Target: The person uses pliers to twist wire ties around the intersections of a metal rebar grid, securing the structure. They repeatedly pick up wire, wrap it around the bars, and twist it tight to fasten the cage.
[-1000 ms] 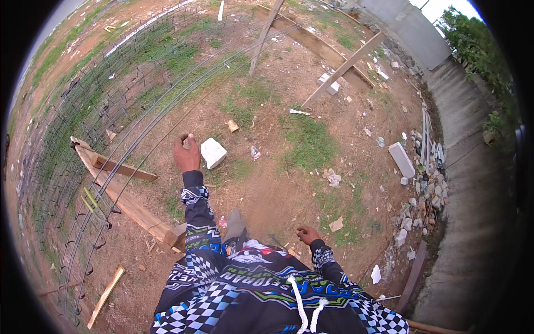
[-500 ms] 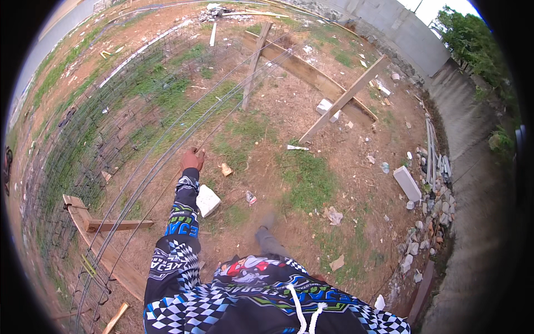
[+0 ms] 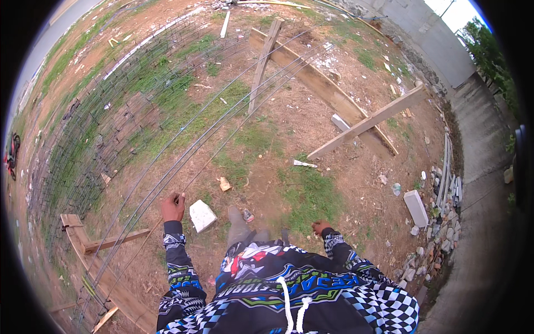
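My left hand (image 3: 173, 207) is closed at the lowest of several long thin steel bars; its fingers are curled around that steel bar (image 3: 218, 149). Other steel bars (image 3: 183, 148) run close alongside on the left, slanting from the near left to the far middle. My right hand (image 3: 320, 226) hangs low in front of me, its fingers curled in, with nothing seen in them. A white block (image 3: 202, 216) lies on the ground just right of my left hand.
A wooden stand (image 3: 328, 96) with crossing posts supports the bars' far side; another wooden stand (image 3: 83, 253) is at the near left. Wire-tied steel cages (image 3: 111, 122) cover the left ground. Rubble (image 3: 445, 234) and a pale block (image 3: 416, 207) lie beside the right wall.
My left hand has moved nearer and slightly left along the bar. My right hand has come into view. The far stand appears shifted to the right, and my feet have changed place.
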`<state>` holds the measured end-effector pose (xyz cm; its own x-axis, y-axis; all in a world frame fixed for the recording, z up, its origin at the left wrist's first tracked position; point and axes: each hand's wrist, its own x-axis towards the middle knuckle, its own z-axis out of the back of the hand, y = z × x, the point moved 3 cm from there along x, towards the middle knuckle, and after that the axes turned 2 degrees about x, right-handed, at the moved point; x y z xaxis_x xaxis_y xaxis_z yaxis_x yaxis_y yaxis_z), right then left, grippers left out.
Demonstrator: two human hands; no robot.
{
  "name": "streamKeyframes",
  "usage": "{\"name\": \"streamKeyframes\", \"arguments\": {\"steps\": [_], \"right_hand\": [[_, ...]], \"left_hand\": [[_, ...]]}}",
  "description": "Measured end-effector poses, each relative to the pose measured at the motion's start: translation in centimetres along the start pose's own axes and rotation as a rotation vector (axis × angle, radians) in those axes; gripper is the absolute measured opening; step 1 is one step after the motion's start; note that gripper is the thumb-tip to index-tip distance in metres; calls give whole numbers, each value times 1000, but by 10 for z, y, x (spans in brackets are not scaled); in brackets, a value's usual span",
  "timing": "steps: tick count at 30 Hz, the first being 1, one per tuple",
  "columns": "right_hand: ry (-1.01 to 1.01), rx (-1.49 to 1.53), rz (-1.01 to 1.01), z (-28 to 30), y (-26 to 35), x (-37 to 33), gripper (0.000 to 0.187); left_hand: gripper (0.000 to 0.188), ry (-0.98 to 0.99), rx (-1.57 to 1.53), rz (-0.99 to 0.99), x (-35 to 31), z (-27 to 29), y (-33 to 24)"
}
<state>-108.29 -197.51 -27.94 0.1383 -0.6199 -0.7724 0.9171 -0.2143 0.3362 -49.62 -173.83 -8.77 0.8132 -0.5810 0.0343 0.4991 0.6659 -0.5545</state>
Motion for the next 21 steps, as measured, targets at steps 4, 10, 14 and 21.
{"name": "streamKeyframes", "arguments": {"steps": [4, 10, 14, 21], "right_hand": [[-165, 300, 176, 72, 148, 93, 41], [93, 907, 265, 117, 366, 152, 58], [134, 1151, 319, 174, 467, 186, 67], [115, 1536, 436, 281, 541, 275, 53]], "left_hand": [[33, -16, -54, 1, 12, -27, -48], [36, -70, -92, 55, 43, -56, -89], [40, -116, 17, 252, 51, -72, -91], [49, -369, 122, 398, 49, -100, -83]]}}
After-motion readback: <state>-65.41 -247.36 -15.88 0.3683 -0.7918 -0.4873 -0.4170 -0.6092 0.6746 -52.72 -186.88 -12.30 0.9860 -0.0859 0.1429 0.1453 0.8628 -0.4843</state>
